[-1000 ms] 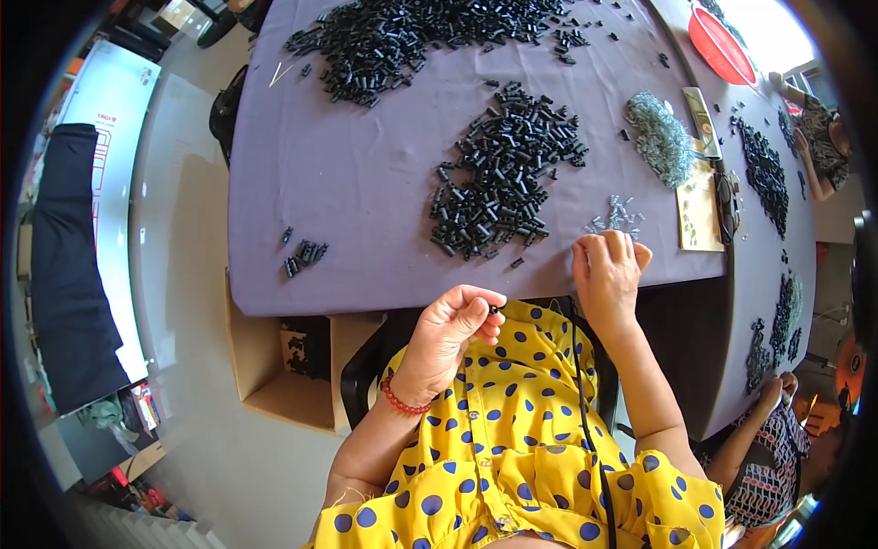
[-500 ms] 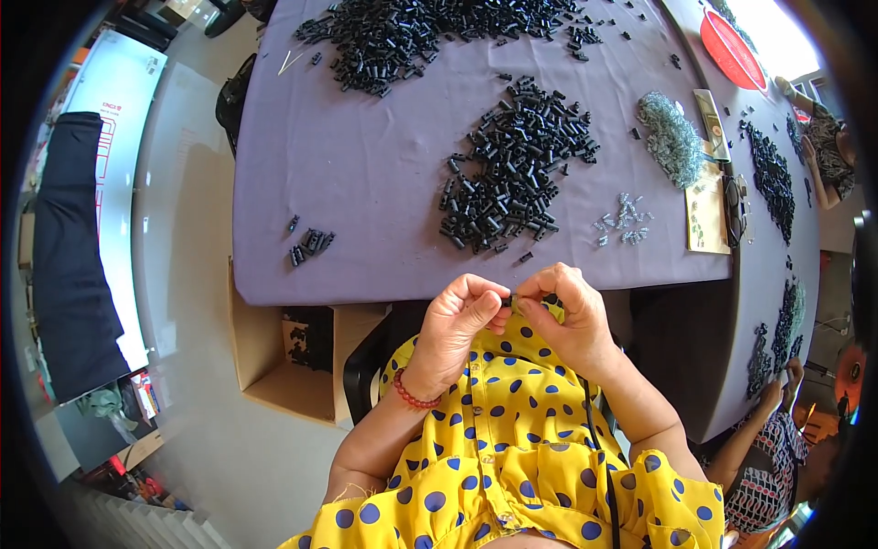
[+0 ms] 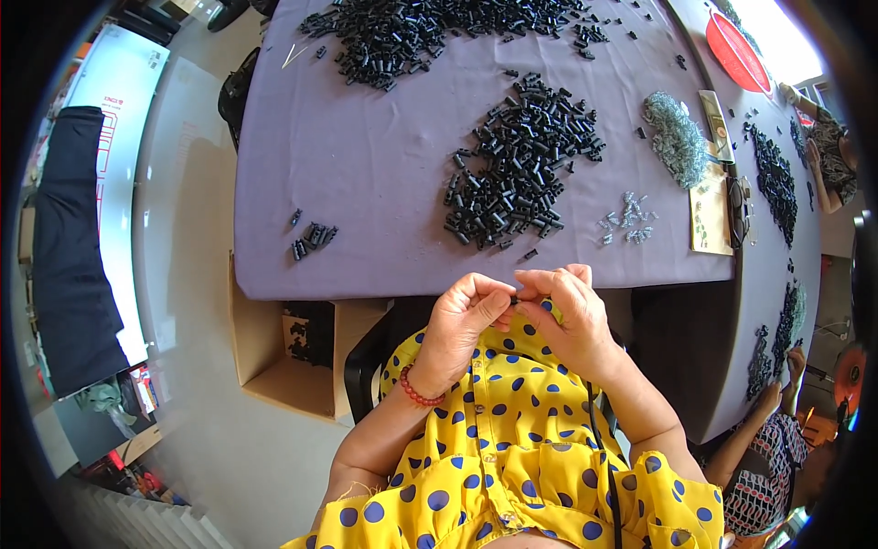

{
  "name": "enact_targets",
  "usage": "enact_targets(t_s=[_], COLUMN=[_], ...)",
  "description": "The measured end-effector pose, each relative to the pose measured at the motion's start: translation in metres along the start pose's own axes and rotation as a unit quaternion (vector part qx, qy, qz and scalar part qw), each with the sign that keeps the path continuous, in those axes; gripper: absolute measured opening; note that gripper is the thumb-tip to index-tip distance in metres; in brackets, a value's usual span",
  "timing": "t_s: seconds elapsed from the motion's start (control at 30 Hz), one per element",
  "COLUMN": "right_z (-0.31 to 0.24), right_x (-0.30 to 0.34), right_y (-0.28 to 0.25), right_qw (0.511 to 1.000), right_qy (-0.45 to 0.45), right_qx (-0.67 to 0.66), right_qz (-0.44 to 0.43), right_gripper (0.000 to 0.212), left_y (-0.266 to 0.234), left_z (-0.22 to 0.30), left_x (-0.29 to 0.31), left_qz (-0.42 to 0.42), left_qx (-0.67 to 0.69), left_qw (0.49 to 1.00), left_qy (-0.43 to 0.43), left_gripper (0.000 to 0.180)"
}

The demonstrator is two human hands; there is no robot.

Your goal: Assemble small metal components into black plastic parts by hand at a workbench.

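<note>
In front of my waist, just off the table's near edge, my left hand [image 3: 460,325] pinches a small black cylindrical plastic part [image 3: 514,299] between thumb and forefinger. Most of that part is hidden by the fingers. Close against it is my right hand [image 3: 574,318], its fingers bent and its thumb at the part's end; whatever it may hold is too small to make out. Beyond my hands lies a heap of similar black parts [image 3: 517,165]. Small clear or silvery pieces [image 3: 629,220] are scattered to its right, and a small group of black parts [image 3: 315,240] sits at the left.
The purple-grey tablecloth [image 3: 357,174] also bears a larger black heap [image 3: 393,37], a tangled pile of silvery pieces [image 3: 675,137], a yellow card [image 3: 710,215] and eyeglasses [image 3: 737,210]. A red basket [image 3: 737,50] stands far right. Below left is an open cardboard box [image 3: 283,380]. Other people work at right.
My right forefinger has lifted and moved slightly away from the black part. My left hand keeps its pinch. The view has shifted a little.
</note>
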State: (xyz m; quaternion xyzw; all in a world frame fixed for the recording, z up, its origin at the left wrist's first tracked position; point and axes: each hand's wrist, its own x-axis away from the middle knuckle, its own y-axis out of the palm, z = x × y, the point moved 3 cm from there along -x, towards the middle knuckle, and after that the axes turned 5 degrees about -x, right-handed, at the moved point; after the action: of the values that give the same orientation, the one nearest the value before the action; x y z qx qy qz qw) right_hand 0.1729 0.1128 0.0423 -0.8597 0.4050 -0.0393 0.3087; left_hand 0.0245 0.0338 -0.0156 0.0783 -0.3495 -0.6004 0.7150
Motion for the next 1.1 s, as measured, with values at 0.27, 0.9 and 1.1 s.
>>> enact_targets(t_s=[0.27,0.9,1.1], right_z=[0.042,0.03,0.034], right_x=[-0.002,0.005,0.011], right_y=[-0.002,0.014,0.019], right_qw=[0.982,0.919,0.869], right_qy=[0.08,0.218,0.248], right_qx=[0.041,-0.327,-0.428], right_qz=[0.168,0.02,0.032], right_gripper=[0.017,0.016,0.013], left_y=[-0.01,-0.005,-0.004], left_z=[-0.003,0.0,0.001], left_x=[0.002,0.002,0.002], left_qz=[0.012,0.032,0.041], left_qx=[0.068,0.073,0.043], left_qw=[0.996,0.995,0.997], left_qy=[-0.051,-0.062,-0.048], left_gripper=[0.021,0.021,0.021])
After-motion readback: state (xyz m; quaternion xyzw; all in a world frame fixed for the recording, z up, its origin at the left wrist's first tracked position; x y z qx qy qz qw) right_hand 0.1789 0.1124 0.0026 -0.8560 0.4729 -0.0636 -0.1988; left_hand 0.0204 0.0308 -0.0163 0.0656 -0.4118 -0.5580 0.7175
